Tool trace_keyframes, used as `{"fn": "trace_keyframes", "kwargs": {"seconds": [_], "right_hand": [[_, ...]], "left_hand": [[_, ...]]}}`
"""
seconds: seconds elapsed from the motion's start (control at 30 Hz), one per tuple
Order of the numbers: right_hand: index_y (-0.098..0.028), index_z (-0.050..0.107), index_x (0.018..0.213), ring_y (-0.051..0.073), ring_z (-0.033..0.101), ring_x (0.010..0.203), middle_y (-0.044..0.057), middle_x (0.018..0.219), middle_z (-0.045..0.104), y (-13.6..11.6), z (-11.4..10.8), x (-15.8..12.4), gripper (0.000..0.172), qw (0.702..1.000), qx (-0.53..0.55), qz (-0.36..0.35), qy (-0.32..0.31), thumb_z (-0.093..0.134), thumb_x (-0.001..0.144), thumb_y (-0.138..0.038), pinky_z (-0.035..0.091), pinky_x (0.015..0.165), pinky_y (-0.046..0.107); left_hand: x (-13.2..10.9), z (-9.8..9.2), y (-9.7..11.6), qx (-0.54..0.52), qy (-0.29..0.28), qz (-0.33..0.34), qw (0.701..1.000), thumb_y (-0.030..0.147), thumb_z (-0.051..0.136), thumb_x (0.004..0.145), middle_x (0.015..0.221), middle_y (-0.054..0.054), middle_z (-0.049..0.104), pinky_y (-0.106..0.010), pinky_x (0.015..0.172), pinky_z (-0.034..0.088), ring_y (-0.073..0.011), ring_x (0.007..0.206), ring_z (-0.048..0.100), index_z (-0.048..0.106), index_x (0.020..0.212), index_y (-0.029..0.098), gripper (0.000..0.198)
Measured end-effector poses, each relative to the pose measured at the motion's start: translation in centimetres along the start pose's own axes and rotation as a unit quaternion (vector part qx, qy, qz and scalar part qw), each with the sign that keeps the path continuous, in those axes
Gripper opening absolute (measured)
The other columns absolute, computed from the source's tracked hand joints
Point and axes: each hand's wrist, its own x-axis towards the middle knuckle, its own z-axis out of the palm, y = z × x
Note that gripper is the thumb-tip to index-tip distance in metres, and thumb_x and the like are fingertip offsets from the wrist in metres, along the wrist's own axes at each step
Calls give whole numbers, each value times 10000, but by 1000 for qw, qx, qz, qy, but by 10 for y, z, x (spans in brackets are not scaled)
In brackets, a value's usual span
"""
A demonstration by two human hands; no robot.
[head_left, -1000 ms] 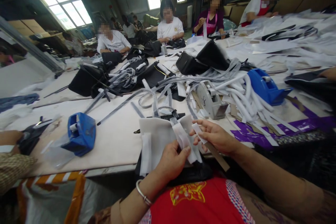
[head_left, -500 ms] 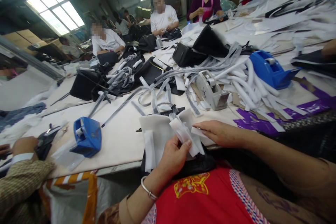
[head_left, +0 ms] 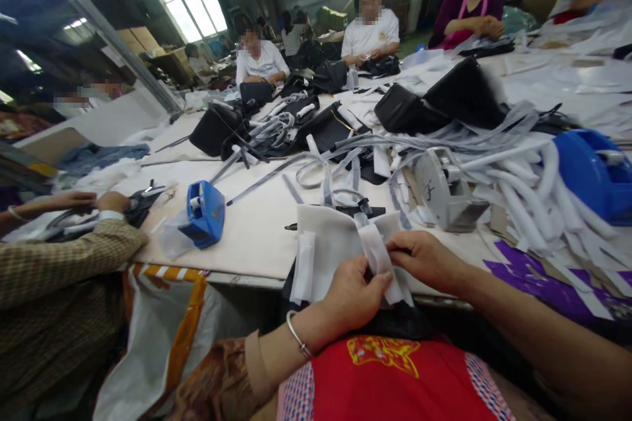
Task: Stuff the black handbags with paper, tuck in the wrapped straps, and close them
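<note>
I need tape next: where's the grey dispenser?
In head view, the grey dispenser stands on the table right of centre, just beyond the right hand pinching a strip, among white tubes, left of the far-right blue dispenser.

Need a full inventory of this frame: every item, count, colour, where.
table: one, pale, spans the frame
white strip: one, white, pinched by both hands
foam sheet: one, off-white, near table edge, behind the strip
left blue tape dispenser: one, blue, left of the sheet
right blue tape dispenser: one, blue, far right
grey tape dispenser: one, grey, centre right
black bags: several, black, mid-table
foam strips: many, white, heaped at right
purple sheet: one, purple, near right
co-worker's sleeve: one, brown check, left
seated people: several, far side
bracelet: one, silver, left wrist
left hand: on the strip's lower part
right hand: on the strip's top
</note>
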Motion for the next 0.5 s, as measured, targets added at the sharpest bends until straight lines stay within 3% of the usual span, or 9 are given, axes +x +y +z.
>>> {"fn": "trace_keyframes", "kwargs": {"seconds": [0.17, 0.27, 0.37, 0.5], "right_hand": [[-207, 716, 785, 145, 589, 561, -14, 645, 685, 3, 16, 0, 95, 977, 181, 110, 18, 708, 737, -288, 466, 528, 249], [-217, 720, 1022, 218, 683, 812, 46, 905, 744, 2, 11, -10, 304, 962, 239, 119, -53, 768, 737, -313, 558, 745, 340], [-223, 680, 1171, 273, 653, 1059, 91, 1165, 703, -4, 4, -19, 450, 959, 241, 104, -103, 791, 742, -302, 485, 993, 446], [-217, 648, 1189, 290, 633, 1118, 104, 1213, 685, -13, 15, -23, 518, 952, 268, 128, -78, 826, 710, -304, 468, 1016, 454]], "left_hand": [[-2, -3, -2, 55, 25, 15, 998, 401, 565, 866, 852, -66, 706, -283, 640, 462, -198, 727, 611, 681, 946, 159, 280], [-3, -5, -3, 72, 31, 11, 997, 420, 566, 860, 857, -83, 709, -296, 632, 459, -213, 723, 622, 686, 948, 154, 305], [-3, -5, -4, 83, 26, 10, 996, 426, 545, 869, 866, -104, 710, -307, 617, 460, -232, 726, 638, 690, 936, 146, 322], [-3, -5, -5, 98, 28, 24, 995, 385, 527, 872, 895, -124, 713, -327, 650, 482, -265, 784, 660, 680, 929, 149, 288]]}}
